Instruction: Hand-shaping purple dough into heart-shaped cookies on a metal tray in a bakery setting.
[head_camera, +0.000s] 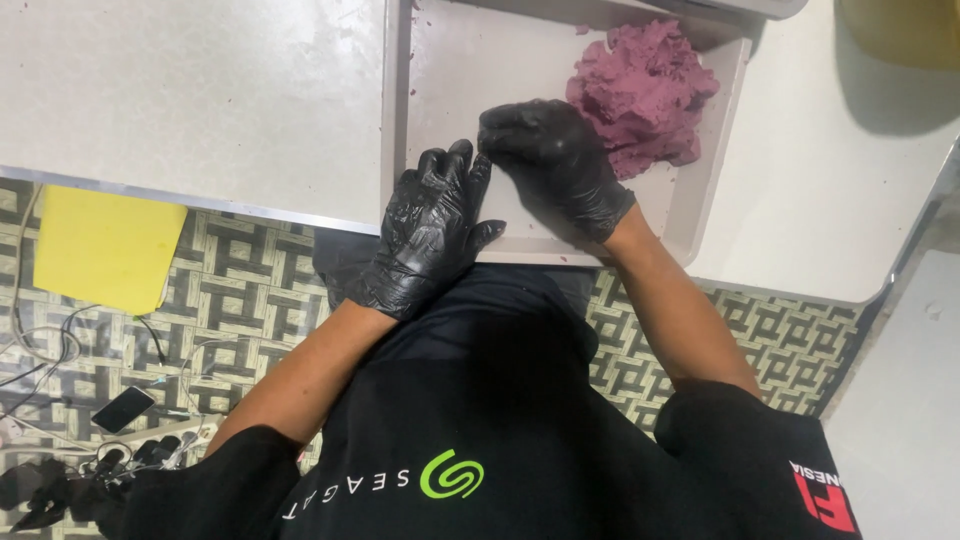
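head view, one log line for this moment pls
left hand: flat in tray | right hand: fingers curled beside purple dough | dough: tray's far corner

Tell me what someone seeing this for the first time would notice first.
First the purple dough mound in the far right corner of a pale shallow tray on the white table. Next, two black-gloved hands meeting in the tray: the left hand flat at its near rim, the right hand curled against the dough's near edge. A yellow sheet lies on the patterned floor, left.
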